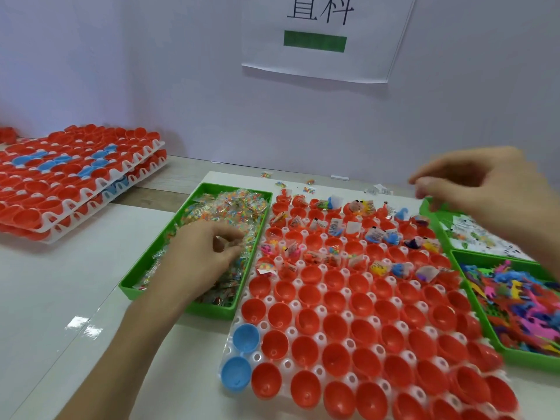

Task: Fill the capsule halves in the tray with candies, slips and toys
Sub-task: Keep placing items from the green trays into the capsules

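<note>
A white tray (291, 331) holds many red capsule halves (336, 325) and two blue ones (246, 338) at its near left corner. The far rows hold candies, slips and toys; the near rows are bare. My left hand (201, 256) lies in the green bin of candy packets (221, 213) left of the tray, its fingers curled among the packets. My right hand (488, 192) hovers blurred above the green bin of paper slips (472, 237) at the far right, fingers curled; whether it holds anything is unclear.
A green bin of coloured plastic toys (521, 301) sits right of the tray. Two stacked trays of red and blue capsule halves (75, 180) stand at the far left. Loose candy packets (280, 184) lie beyond the tray. A paper sign (321, 37) hangs on the wall.
</note>
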Tool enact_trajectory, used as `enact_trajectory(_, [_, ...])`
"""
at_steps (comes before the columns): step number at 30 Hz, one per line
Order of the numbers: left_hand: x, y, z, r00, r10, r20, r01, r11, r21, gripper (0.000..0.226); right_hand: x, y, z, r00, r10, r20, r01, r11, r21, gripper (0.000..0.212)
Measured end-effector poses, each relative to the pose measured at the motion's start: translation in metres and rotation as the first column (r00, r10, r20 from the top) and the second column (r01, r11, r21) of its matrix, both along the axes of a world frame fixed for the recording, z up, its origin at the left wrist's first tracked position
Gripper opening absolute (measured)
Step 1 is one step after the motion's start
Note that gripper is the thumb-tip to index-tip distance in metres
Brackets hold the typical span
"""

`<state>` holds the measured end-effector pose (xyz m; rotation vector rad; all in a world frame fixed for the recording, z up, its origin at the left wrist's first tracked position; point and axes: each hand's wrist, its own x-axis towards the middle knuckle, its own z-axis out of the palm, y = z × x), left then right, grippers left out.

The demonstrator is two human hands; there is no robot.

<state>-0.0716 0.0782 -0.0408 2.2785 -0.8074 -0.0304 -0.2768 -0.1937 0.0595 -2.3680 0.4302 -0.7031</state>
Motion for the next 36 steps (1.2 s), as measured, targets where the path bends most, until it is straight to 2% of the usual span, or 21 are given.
enact_trajectory(4, [-0.001,-0.004,-0.001,0.998,0.018,0.068,-0.02,0.999,0.028,0.014,-0.04,-0.059,-0.005,0.98,-0.198,0.02,0.196,0.978,0.069,0.021])
enact_trajectory(8, [0.002,-0.001,-0.004,0.993,0.062,0.1,-0.059,0.998,-0.029,0.016,-0.056,-0.101,-0.029,0.931,-0.348,-0.114,0.359,0.928,0.096,0.016])
enact_trajectory(10, [0.005,0.001,-0.007,0.99,0.075,0.116,-0.07,0.996,-0.051,0.023,-0.057,-0.117,-0.044,0.892,-0.39,-0.228,0.411,0.911,0.049,0.014])
enact_trajectory(12, [0.011,0.004,-0.01,0.987,0.107,0.122,-0.096,0.991,-0.094,0.024,-0.057,-0.13,-0.06,0.829,-0.438,-0.348,0.438,0.895,-0.083,0.009])
enact_trajectory(17, [0.027,0.014,-0.018,0.989,0.139,0.058,-0.123,0.967,-0.224,0.014,-0.053,-0.144,-0.091,0.731,-0.459,-0.505,0.453,0.88,-0.143,0.028])
enact_trajectory(18, [0.03,0.015,-0.02,0.99,0.131,0.049,-0.115,0.964,-0.24,0.009,-0.053,-0.145,-0.093,0.723,-0.47,-0.506,0.463,0.874,-0.15,0.029])
enact_trajectory(21, [0.031,0.018,-0.019,0.995,0.1,-0.019,-0.101,0.943,-0.316,0.041,-0.051,-0.146,-0.095,0.728,-0.496,-0.474,0.493,0.859,-0.142,0.027])
enact_trajectory(23, [0.03,0.018,-0.02,0.995,0.087,-0.049,-0.099,0.926,-0.364,0.054,-0.053,-0.146,-0.094,0.737,-0.503,-0.451,0.503,0.854,-0.129,0.025])
enact_trajectory(28, [0.025,0.011,-0.022,0.999,0.033,-0.03,-0.042,0.92,-0.39,0.051,-0.058,-0.144,-0.085,0.817,-0.493,-0.299,0.518,0.855,0.005,0.021])
enact_trajectory(30, [0.021,0.008,-0.023,1.0,0.01,-0.014,-0.015,0.921,-0.388,0.047,-0.061,-0.146,-0.082,0.806,-0.528,-0.266,0.542,0.84,-0.026,0.019])
enact_trajectory(32, [0.017,0.005,-0.023,1.0,-0.008,-0.017,0.0,0.914,-0.406,0.047,-0.065,-0.151,-0.082,0.744,-0.574,-0.343,0.57,0.812,-0.123,0.029])
enact_trajectory(34, [0.015,0.003,-0.023,0.999,-0.031,-0.03,0.016,0.906,-0.423,0.049,-0.071,-0.153,-0.085,0.658,-0.57,-0.491,0.579,0.801,-0.154,0.041])
enact_trajectory(36, [0.012,0.001,-0.022,0.996,-0.069,-0.055,0.038,0.901,-0.432,0.053,-0.074,-0.155,-0.087,0.628,-0.568,-0.532,0.606,0.786,-0.124,0.031])
